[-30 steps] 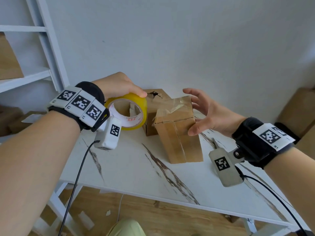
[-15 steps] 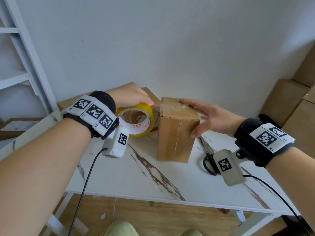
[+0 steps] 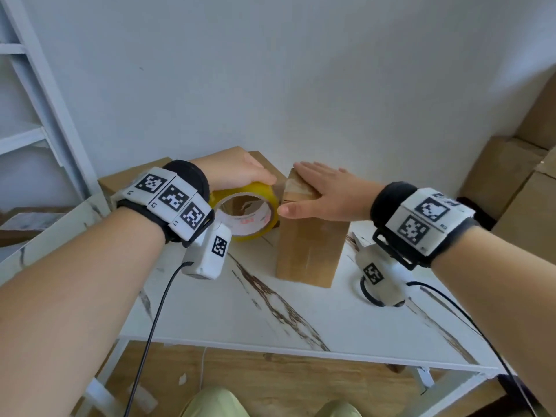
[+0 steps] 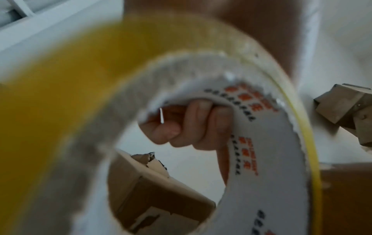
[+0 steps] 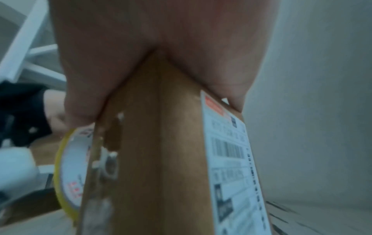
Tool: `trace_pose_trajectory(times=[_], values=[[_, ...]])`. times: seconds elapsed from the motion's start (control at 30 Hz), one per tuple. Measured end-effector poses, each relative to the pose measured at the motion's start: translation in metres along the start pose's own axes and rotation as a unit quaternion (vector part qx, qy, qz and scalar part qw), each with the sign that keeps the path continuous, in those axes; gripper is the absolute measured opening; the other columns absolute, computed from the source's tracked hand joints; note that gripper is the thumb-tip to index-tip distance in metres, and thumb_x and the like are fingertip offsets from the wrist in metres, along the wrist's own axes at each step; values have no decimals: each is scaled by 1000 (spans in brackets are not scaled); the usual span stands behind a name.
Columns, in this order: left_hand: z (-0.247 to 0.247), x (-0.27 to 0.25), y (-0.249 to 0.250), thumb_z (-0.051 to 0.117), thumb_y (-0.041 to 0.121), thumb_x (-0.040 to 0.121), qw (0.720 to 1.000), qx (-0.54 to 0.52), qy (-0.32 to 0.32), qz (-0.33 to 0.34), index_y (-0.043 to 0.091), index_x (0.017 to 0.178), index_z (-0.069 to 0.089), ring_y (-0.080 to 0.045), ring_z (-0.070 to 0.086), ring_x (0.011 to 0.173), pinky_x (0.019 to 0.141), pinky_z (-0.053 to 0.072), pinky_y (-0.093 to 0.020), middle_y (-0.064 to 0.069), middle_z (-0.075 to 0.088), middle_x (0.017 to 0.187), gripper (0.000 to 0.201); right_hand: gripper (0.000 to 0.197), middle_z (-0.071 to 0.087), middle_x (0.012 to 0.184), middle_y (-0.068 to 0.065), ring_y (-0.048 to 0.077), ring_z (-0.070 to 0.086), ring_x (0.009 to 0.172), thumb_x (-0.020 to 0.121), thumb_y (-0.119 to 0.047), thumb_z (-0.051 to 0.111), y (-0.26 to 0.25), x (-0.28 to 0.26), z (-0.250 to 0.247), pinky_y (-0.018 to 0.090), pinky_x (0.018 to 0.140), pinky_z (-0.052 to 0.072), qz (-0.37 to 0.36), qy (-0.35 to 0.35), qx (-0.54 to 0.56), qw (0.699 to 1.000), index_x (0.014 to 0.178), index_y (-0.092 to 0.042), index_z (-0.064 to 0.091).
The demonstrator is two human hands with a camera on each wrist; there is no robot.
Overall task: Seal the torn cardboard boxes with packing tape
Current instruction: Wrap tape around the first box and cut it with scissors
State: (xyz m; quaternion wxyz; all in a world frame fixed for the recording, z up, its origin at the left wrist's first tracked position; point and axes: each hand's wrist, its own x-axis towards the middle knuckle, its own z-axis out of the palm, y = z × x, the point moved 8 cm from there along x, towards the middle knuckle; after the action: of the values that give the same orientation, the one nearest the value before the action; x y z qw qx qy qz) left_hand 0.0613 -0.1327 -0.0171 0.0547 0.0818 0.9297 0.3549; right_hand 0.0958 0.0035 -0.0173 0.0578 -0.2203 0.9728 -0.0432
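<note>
Glossy yellow tape roll (image 3: 244,210) gripped, flat palm (image 3: 323,191) on upright cardboard box (image 3: 310,251)

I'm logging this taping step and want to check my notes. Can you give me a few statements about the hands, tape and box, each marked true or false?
1. The left hand grips the yellow tape roll. True.
2. The right hand rests flat on top of the upright box. True.
3. The upright box lies on its side. False: it stands on end on the table.
4. The right hand holds scissors. False: it holds nothing.
5. A shipping label is on the box. True.
</note>
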Motion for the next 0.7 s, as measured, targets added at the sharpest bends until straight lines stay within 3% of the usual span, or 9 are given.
trace_pose_trajectory(times=[0.07, 0.13, 0.27, 0.37, 0.47, 0.57, 0.63, 0.7], values=[[0, 0, -7, 63, 51, 82, 1000, -5, -4, -16, 3, 88, 70, -25, 66, 88, 91, 49, -38, -8, 68, 86, 49, 95, 13, 157, -9, 16, 18, 142, 80, -65, 53, 7, -1, -1, 39, 116, 15, 14, -23, 43, 999, 152, -24, 6], [2, -2, -15, 57, 62, 81, 999, 5, -18, -38, 15, 79, 68, -24, 65, 92, 94, 49, -37, -4, 69, 89, 48, 98, 17, 154, -12, 16, 25, 138, 77, -50, 67, 8, -4, -3, 30, 109, 25, 23, -52, 68, 996, 151, -29, 7], [8, -8, -18, 49, 60, 86, 998, -29, -43, -45, 19, 72, 62, -19, 62, 78, 79, 48, -28, -2, 65, 81, 44, 99, 19, 149, -10, 22, 32, 132, 72, -26, 72, -2, 1, -3, 39, 101, 41, 37, -88, 19, 995, 148, -38, 9], [10, -7, -7, 51, 52, 89, 999, -18, -34, -14, 19, 63, 57, -15, 57, 67, 72, 44, -27, 0, 60, 69, 42, 87, 33, 139, -6, 19, 42, 120, 70, -39, 73, -11, 7, -4, 39, 98, 44, 47, -78, 26, 996, 142, -36, 24], [11, -6, -5, 54, 55, 85, 999, -6, -41, -9, 19, 64, 59, -17, 58, 67, 76, 46, -33, 0, 61, 69, 42, 72, 43, 127, -6, 16, 42, 115, 64, -60, 71, -13, 8, -1, 42, 104, 36, 46, -11, 26, 999, 123, -36, 38], [12, -8, -11, 55, 58, 83, 996, -60, -64, -20, 16, 69, 64, -19, 63, 72, 80, 50, -32, -1, 65, 72, 45, 64, 46, 119, -6, 16, 44, 103, 65, -50, 75, -7, 1, -3, 36, 95, 37, 31, 36, 68, 997, 115, -34, 39], [13, -12, -12, 57, 60, 76, 988, -121, -91, -18, 16, 75, 65, -18, 65, 70, 75, 52, -30, -2, 68, 72, 45, 71, 47, 109, -10, 11, 47, 92, 66, -39, 79, -1, -4, -7, 25, 78, 39, 22, 35, 112, 993, 123, -33, 38], [15, -14, -8, 57, 58, 74, 979, -171, -109, -4, 15, 85, 67, -18, 67, 72, 74, 54, -29, -3, 71, 78, 46, 81, 50, 104, -14, 2, 51, 89, 65, -31, 82, 7, -9, -10, 18, 71, 42, 14, 31, 162, 986, 131, -36, 35]])
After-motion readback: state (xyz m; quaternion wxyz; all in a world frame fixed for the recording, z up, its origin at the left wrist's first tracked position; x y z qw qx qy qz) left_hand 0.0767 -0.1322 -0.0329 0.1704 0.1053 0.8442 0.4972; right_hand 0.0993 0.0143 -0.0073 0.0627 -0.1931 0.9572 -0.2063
